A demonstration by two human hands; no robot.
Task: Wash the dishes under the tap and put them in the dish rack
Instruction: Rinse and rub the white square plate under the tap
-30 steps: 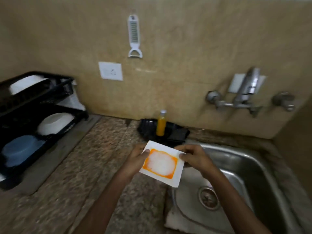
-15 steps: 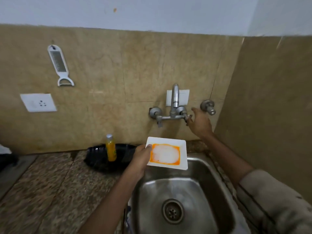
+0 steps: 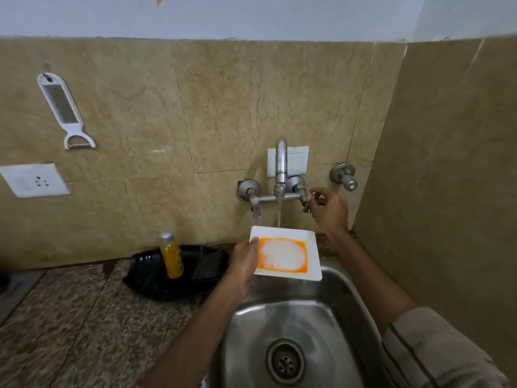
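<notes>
Square plate point(image 3: 285, 254) held level over far edge of sink point(image 3: 330, 312), soapy orange centre up, far rim under thin stream from tap point(image 3: 280, 163), likely to rinse suds.

Left hand point(image 3: 244, 261) closed on plate's left edge, thumb on top.

Right hand point(image 3: 327, 208) pinching right tap handle point(image 3: 305, 201), fingers curled, probably setting flow.

Dish rack not in view.

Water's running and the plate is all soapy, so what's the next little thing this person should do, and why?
Probably ease the square plate back a little, so the stream falls on its foamy middle. The water now seems to land at the plate's far edge, while the left hand holds its side over the sink and the right hand is at the tap handle.
</notes>
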